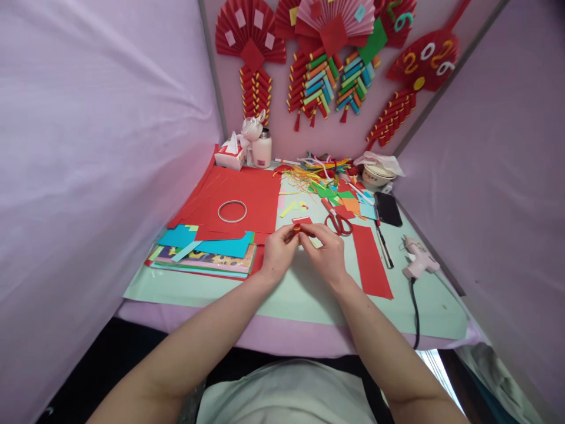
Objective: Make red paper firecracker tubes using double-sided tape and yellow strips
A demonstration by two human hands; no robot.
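Red roll (297, 230) with yellow band (297, 227)

Item: 1 small roll, apparently paper. Location: raised over the middle of the desk (304, 300), in front of me, between my fingertips.

Hold: my left hand (279, 253) and right hand (325, 250) both pinch it, 1 from each side, fingers curled in. Exact fingertip contact is too small to tell.

Handling, in my judgement: very light, slightly springy, not slippery, easily dented or creased. Best gripped lightly by the sides, clear of the band in case it shifts.

Edges and room: the pale green top runs from under my hands to the front edge, so my wrists have most play towards me. To the right, 1 pair of scissors (336, 217) lies just beside my right hand; past it, 1 red strip (373, 262) lies flat; farther out, 1 glue gun (418, 259), cord (415, 312) trailing to the front edge. To the left, 1 paper stack (220, 244) lies near my left hand. Ahead, yellow shreds (304, 176) and coloured scraps (351, 204) crowd any forward reach.
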